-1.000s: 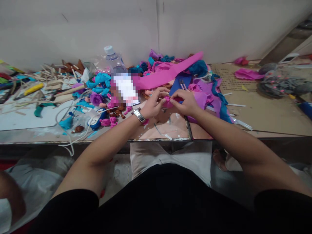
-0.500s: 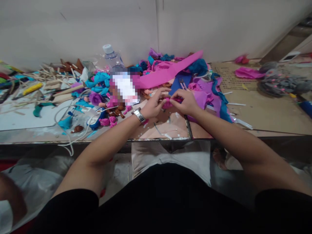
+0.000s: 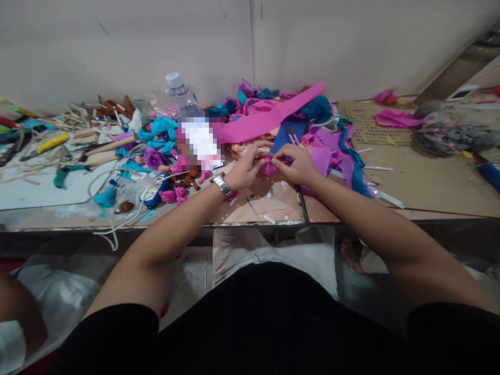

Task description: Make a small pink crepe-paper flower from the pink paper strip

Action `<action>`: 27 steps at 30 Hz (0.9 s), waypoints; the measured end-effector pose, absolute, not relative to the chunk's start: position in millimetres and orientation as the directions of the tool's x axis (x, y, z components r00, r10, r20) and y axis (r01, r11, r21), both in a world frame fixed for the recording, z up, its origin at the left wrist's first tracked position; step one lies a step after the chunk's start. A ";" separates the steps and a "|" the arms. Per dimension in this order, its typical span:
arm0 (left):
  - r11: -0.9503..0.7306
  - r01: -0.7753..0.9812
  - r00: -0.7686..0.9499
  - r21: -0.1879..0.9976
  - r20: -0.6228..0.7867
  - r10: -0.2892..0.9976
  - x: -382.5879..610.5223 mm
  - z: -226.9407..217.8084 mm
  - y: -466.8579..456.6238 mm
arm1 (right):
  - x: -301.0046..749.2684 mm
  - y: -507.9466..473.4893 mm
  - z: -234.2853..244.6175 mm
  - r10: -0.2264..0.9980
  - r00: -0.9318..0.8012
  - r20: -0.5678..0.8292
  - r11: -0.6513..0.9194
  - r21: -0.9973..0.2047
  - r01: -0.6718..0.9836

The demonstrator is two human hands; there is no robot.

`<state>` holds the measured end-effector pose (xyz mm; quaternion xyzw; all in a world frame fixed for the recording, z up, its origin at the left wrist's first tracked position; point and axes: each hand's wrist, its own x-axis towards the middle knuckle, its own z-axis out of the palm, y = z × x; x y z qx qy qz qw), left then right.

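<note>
Between my two hands, just above the near part of the table, is a small piece of bright pink crepe paper [image 3: 267,166]. My left hand [image 3: 247,167], with a metal watch [image 3: 222,184] on its wrist, pinches the paper's left side. On the right side, the thumb and forefinger of my right hand [image 3: 297,165] are closed on the same paper. Fingers cover part of its shape. Behind my hands a long pink crepe strip [image 3: 260,124] lies across a heap of coloured paper. A blue sheet [image 3: 287,136] sits just beyond my right hand.
A capped plastic bottle [image 3: 183,96] stands at the back. To the left are wooden sticks [image 3: 84,117], a yellow-handled tool [image 3: 52,142], paper rosettes and a white cable [image 3: 113,229]. Cardboard [image 3: 425,172] covers the right side. A person's limb [image 3: 23,312] shows at lower left.
The pink paper between my fingers is spread a little wider and hangs slightly lower. My hands stay almost in place. The limb at lower left has shifted slightly.
</note>
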<state>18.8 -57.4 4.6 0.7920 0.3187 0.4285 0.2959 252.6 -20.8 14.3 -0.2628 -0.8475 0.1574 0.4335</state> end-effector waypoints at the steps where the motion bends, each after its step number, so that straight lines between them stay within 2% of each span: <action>1: -0.616 0.243 0.433 0.750 0.484 0.760 19.1 4.2 -56.9 | 252.7 -20.8 14.1 0.583 -0.486 0.651 0.812 -0.494 0.311; 7: -0.609 0.197 0.466 0.768 0.473 0.747 20.3 5.5 -56.2 | 252.4 -19.7 12.7 0.606 -0.465 0.646 0.795 -0.509 0.330; 15: -0.631 0.193 0.460 0.752 0.498 0.735 17.6 0.2 -54.7 | 252.8 -16.3 10.7 0.582 -0.516 0.628 0.807 -0.525 0.271; 21: -0.661 0.217 0.495 0.718 0.503 0.709 17.4 0.5 -54.6 | 252.2 -16.2 7.3 0.484 -0.616 0.622 0.862 -0.460 0.214; 27: -0.685 0.187 0.522 0.704 0.520 0.676 17.1 -1.9 -54.3 | 251.6 -15.5 4.3 0.417 -0.699 0.581 0.880 -0.450 0.151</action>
